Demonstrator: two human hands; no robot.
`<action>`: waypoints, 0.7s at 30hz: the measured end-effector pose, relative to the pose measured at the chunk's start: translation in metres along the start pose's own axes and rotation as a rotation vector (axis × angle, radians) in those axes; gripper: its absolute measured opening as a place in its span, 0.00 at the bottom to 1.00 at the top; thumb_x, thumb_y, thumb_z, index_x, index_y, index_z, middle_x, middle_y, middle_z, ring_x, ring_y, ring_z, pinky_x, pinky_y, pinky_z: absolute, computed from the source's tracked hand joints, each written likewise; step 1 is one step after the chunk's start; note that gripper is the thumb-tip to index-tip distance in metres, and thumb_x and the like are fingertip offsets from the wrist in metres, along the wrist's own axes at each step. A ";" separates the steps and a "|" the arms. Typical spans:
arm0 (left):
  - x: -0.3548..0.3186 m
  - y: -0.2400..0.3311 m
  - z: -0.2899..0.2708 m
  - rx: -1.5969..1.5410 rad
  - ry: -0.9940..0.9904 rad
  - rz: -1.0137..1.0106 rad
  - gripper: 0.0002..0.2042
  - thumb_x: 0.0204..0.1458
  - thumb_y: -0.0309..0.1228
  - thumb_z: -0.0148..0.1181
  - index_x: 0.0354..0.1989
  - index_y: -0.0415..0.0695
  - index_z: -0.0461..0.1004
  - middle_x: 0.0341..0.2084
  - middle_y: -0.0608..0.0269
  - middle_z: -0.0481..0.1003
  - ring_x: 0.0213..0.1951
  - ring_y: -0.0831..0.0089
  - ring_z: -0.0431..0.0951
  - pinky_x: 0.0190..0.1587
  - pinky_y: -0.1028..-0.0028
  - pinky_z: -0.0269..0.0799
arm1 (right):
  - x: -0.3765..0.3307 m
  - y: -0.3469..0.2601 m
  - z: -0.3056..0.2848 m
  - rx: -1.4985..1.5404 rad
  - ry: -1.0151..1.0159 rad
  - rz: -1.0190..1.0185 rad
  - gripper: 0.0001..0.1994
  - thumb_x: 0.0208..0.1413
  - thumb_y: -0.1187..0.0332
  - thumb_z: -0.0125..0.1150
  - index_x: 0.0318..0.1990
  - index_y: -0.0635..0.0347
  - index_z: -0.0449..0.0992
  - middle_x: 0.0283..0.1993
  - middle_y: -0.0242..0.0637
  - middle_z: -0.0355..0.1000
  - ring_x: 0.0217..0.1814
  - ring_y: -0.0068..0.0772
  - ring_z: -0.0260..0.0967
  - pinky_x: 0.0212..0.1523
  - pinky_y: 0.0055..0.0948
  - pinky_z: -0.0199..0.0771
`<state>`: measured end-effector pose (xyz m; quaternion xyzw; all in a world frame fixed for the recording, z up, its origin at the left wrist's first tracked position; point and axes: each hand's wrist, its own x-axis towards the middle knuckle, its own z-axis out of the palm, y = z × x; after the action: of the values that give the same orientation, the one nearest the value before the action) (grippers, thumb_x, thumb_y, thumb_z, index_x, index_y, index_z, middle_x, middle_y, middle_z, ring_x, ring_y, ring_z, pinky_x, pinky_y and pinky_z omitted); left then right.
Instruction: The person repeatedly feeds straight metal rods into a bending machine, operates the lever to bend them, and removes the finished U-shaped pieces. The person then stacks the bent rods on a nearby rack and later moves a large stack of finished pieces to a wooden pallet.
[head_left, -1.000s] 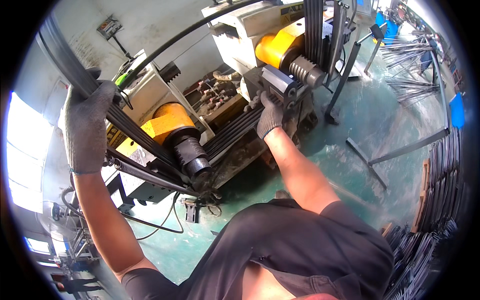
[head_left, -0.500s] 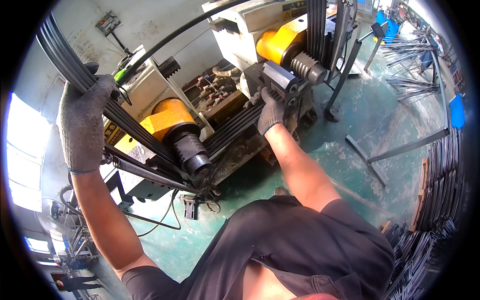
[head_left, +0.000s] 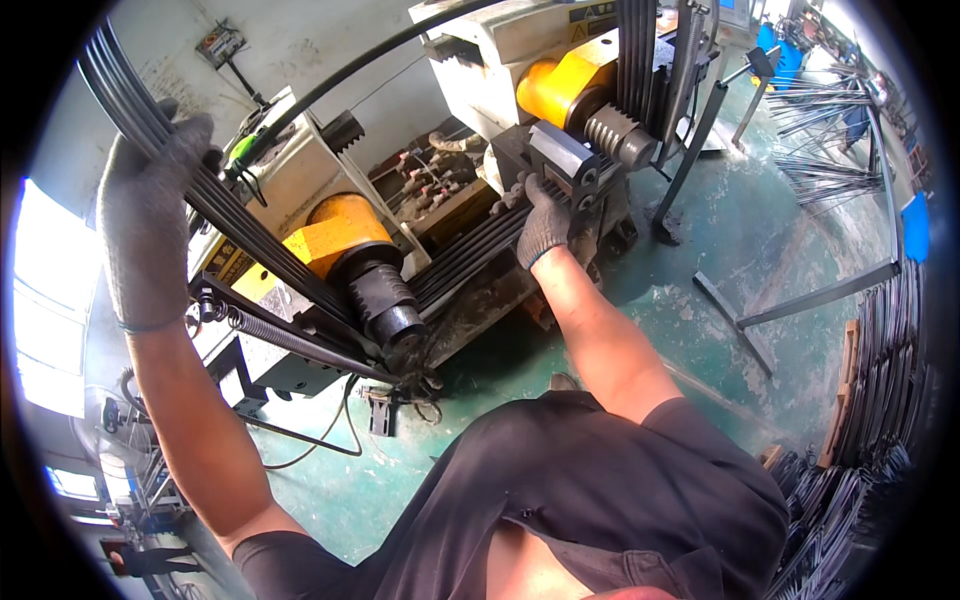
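Note:
My left hand [head_left: 150,215], in a grey glove, is raised at the upper left and grips a bundle of dark steel bars [head_left: 250,245] that slants down into a bending machine with yellow heads [head_left: 330,235]. My right hand [head_left: 545,225], also gloved, presses on the same bars where they lie flat between the two bending heads, just below a dark clamp block [head_left: 560,165]. At the right head [head_left: 560,85] the bars turn upward past a ribbed roller [head_left: 620,135].
Green concrete floor [head_left: 720,240] lies right of the machine, with a loose steel bar [head_left: 815,295] on it. Stacks of bent dark bars [head_left: 880,390] sit along the right edge. Cables and a foot pedal [head_left: 380,410] lie below the machine. My dark trousers fill the foreground.
My left hand has risen a little along the slanted bars. My right hand stays pressed on the bars by the clamp block. The view has shifted slightly.

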<state>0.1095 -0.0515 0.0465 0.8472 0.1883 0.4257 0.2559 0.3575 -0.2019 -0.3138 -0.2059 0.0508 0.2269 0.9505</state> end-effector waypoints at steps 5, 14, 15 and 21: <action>0.022 0.012 -0.006 0.006 0.033 0.004 0.25 0.61 0.45 0.71 0.57 0.36 0.80 0.37 0.56 0.84 0.43 0.67 0.83 0.57 0.66 0.70 | 0.003 -0.001 -0.004 0.005 -0.010 0.016 0.09 0.74 0.64 0.60 0.47 0.60 0.76 0.32 0.32 0.71 0.29 0.30 0.69 0.37 0.43 0.78; 0.015 0.008 -0.006 0.112 0.108 -0.013 0.21 0.64 0.34 0.63 0.62 0.35 0.76 0.39 0.55 0.84 0.39 0.68 0.85 0.48 0.70 0.79 | 0.002 0.004 -0.003 -0.029 0.005 0.003 0.09 0.73 0.63 0.60 0.47 0.59 0.75 0.31 0.32 0.70 0.29 0.30 0.69 0.38 0.43 0.79; 0.013 0.005 -0.010 0.077 0.099 -0.054 0.21 0.64 0.33 0.63 0.62 0.35 0.76 0.39 0.54 0.84 0.39 0.67 0.85 0.48 0.70 0.79 | 0.002 0.003 -0.004 -0.051 0.010 -0.013 0.09 0.74 0.63 0.60 0.47 0.59 0.75 0.31 0.32 0.70 0.29 0.31 0.69 0.38 0.43 0.79; -0.014 -0.021 -0.025 -0.032 -0.036 -0.156 0.19 0.62 0.25 0.62 0.61 0.33 0.75 0.39 0.54 0.84 0.41 0.65 0.86 0.50 0.68 0.82 | 0.007 0.007 -0.027 -0.018 0.075 0.041 0.08 0.73 0.64 0.61 0.45 0.60 0.76 0.29 0.32 0.69 0.29 0.32 0.69 0.36 0.39 0.78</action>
<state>0.0791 -0.0349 0.0383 0.8333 0.2423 0.3921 0.3053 0.3603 -0.2046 -0.3418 -0.2216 0.0885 0.2391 0.9412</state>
